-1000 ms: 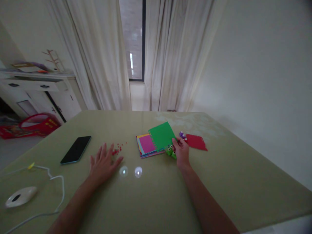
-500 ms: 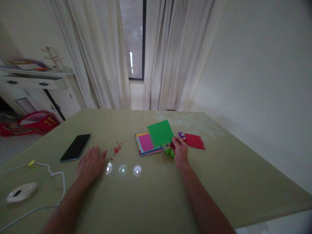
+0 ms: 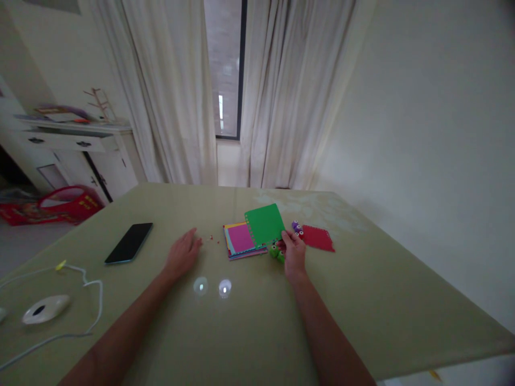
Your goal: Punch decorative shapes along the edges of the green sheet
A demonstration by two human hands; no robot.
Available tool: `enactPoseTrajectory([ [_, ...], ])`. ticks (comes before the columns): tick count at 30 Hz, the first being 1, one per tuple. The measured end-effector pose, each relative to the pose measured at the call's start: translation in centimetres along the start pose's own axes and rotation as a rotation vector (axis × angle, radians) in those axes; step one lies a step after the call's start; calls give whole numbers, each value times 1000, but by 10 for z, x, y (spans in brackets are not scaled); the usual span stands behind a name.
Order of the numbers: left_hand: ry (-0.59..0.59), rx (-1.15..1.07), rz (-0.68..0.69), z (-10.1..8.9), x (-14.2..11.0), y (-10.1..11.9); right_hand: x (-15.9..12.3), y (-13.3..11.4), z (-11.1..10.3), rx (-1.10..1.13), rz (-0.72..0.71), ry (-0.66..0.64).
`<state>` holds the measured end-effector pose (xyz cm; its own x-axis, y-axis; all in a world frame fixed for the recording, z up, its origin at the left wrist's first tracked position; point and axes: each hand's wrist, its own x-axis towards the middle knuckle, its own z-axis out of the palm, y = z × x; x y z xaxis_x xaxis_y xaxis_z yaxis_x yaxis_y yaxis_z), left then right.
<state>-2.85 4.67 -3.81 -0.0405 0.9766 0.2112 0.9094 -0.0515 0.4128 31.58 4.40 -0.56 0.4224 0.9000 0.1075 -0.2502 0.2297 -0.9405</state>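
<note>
My right hand (image 3: 295, 253) pinches the lower right corner of a green sheet (image 3: 265, 224) with punched holes along two edges. That sheet is tilted over a stack of coloured sheets with a pink one (image 3: 240, 239) on top. Beside the right hand's fingers sits a green figure (image 3: 275, 252) with googly eyes, partly hidden. Just past the hand are small purple figures (image 3: 296, 227) with eyes and a red punched sheet (image 3: 319, 238). My left hand (image 3: 183, 253) rests palm down on the table, fingers extended, over the spot with tiny red bits (image 3: 211, 237); most of them are hidden.
On the left of the table (image 3: 241, 338) lie a black phone (image 3: 129, 243), a white oval device (image 3: 46, 309) and a white cable (image 3: 99, 300) with a yellow tag. A white cabinet (image 3: 80, 142) and a red bag (image 3: 72, 203) stand beyond the left side.
My left hand has slid right and now covers most of the red bits. The right hand still holds the green sheet in nearly the same place. The view has shifted slightly.
</note>
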Motion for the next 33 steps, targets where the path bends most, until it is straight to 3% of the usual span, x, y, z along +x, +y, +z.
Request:
enactPoseTrajectory([
  [3, -19, 18, 49, 6, 6, -1, -2, -1, 3, 10, 5, -24],
  [11, -188, -40, 409, 0, 4, 17, -10, -8, 12, 42, 21, -68],
  [15, -165, -88, 470, -5, -6, 19, -11, -11, 14, 48, 32, -86],
  [23, 107, -249, 364, -13, -25, 22, -19, -9, 22, 52, 73, -164],
  [28, 262, -462, 227, -22, -44, 39, -32, -6, 32, 34, 90, -235],
  [33, 232, -740, 64, -19, -51, 66, -46, -5, 41, 2, 91, -303],
])
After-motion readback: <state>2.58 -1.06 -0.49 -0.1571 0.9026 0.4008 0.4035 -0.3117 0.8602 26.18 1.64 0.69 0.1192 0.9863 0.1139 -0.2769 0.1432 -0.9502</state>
